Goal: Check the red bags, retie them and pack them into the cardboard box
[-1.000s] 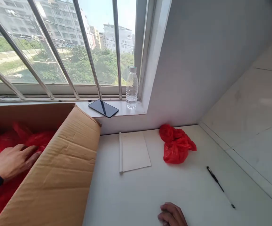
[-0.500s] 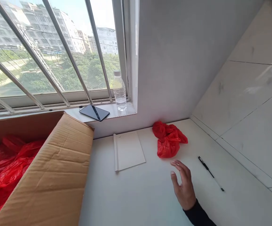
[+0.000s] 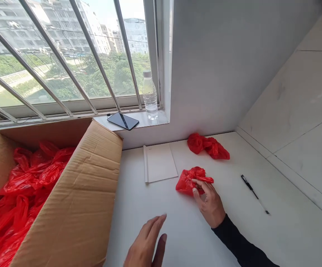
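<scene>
A knotted red plastic bag (image 3: 188, 181) lies on the white tabletop (image 3: 141, 207). My right hand (image 3: 209, 202), in a black sleeve, has thumb and fingers closed on the bag's near right side, which they partly hide. Low in the view, my left hand (image 3: 146, 241) hovers over the table with its fingers apart and nothing in it. More red plastic bags (image 3: 208, 146) lie bunched against the wall behind. A pale notepad (image 3: 161, 163) rests to the left of the held bag.
On the left stands a cardboard box (image 3: 77, 196) full of red plastic bags (image 3: 41, 174). A black pen (image 3: 254, 193) lies at the right. The windowsill carries a phone (image 3: 123, 121) and a water bottle (image 3: 150, 98), in front of barred glass.
One red bag has come away from the others, nearer to me, with my right hand now on it. My left hand has entered from below. The view has shifted left.
</scene>
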`<state>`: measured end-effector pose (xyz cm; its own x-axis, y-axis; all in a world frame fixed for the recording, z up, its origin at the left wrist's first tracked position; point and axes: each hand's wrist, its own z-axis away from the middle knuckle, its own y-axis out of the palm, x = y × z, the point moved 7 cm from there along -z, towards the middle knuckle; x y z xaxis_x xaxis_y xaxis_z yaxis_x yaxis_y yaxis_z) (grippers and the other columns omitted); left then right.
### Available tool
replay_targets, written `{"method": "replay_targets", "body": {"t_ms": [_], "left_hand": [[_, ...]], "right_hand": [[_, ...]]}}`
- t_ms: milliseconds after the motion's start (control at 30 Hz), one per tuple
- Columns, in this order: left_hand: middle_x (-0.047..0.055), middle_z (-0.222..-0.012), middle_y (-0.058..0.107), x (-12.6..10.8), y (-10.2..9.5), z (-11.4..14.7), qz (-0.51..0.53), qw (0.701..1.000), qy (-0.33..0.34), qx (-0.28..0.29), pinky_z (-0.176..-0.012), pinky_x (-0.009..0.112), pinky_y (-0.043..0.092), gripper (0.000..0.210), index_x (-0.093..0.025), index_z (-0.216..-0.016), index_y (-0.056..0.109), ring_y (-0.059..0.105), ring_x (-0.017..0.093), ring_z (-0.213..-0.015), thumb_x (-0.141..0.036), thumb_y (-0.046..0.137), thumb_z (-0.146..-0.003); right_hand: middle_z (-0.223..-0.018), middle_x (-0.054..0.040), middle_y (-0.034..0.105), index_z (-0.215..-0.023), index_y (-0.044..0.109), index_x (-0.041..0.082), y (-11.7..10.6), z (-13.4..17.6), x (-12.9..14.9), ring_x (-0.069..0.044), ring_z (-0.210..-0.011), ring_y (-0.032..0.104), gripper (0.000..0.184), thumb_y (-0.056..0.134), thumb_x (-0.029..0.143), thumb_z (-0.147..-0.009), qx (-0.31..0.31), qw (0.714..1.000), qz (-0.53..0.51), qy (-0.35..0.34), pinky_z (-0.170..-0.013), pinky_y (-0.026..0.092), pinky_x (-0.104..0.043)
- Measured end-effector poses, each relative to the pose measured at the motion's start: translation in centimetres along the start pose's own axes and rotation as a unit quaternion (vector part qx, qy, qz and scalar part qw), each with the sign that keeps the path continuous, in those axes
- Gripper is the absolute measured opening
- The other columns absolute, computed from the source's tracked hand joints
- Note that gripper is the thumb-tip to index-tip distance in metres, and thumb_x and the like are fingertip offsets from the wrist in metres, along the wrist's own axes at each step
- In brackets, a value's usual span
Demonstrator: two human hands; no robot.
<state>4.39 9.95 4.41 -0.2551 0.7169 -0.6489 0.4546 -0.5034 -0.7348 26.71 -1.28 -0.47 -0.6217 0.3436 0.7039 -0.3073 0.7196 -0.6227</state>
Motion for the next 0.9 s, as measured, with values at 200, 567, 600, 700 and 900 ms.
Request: {"method": "replay_targets", "body": {"t_ms": [200,567,600,700,900], "left_hand": [[0.012,-0.135,0.058,1.7,5.1,-1.7,0.004,0.997,-0.065,-0.036,-0.100,0.054,0.055,0.059,-0.041,-0.146,0.041,0.058,0.031,-0.125,-0.032,0.058,-0.091],[0.010,-0.124,0.059,2.3,5.2,0.1,0.016,0.992,-0.113,-0.055,-0.093,0.043,0.057,0.040,-0.035,-0.136,0.049,0.059,0.025,-0.116,-0.031,0.050,-0.097],[0.009,-0.121,0.060,2.3,5.1,0.2,0.014,0.992,-0.112,-0.060,-0.091,0.043,0.057,0.035,-0.035,-0.133,0.051,0.060,0.025,-0.113,-0.030,0.048,-0.098],[0.007,-0.105,0.065,2.6,4.8,0.4,0.002,0.992,-0.103,-0.079,-0.081,0.043,0.057,0.022,-0.035,-0.113,0.060,0.063,0.025,-0.099,-0.026,0.047,-0.098],[0.004,-0.085,0.067,2.5,4.1,1.2,-0.034,0.989,-0.058,-0.129,-0.069,0.038,0.048,0.017,-0.028,-0.095,0.064,0.059,0.023,-0.079,-0.018,0.050,-0.095]], "right_hand": [[-0.089,-0.0020,0.073,-0.122,0.065,0.025,-2.2,3.4,4.5,-0.016,-0.072,0.070,0.031,0.051,0.042,-0.100,0.150,0.962,-0.197,0.118,-0.069,0.060,-0.025],[-0.088,0.0004,0.068,-0.105,0.066,0.025,2.9,3.9,4.4,-0.015,-0.069,0.059,0.021,0.050,0.033,-0.096,0.261,0.955,-0.135,0.050,-0.061,0.048,-0.027],[-0.087,0.0005,0.067,-0.099,0.066,0.025,2.9,3.8,4.6,-0.015,-0.069,0.058,0.020,0.048,0.032,-0.096,0.257,0.954,-0.146,0.049,-0.062,0.047,-0.027],[-0.081,0.0015,0.065,-0.092,0.064,0.024,2.5,3.3,4.7,-0.014,-0.065,0.054,0.021,0.045,0.032,-0.098,0.249,0.953,-0.166,0.053,-0.060,0.045,-0.027],[-0.074,-0.0001,0.061,-0.091,0.063,0.022,0.1,2.7,2.9,-0.016,-0.064,0.054,0.026,0.051,0.044,-0.097,0.180,0.955,-0.194,0.136,-0.060,0.045,-0.028]]}}
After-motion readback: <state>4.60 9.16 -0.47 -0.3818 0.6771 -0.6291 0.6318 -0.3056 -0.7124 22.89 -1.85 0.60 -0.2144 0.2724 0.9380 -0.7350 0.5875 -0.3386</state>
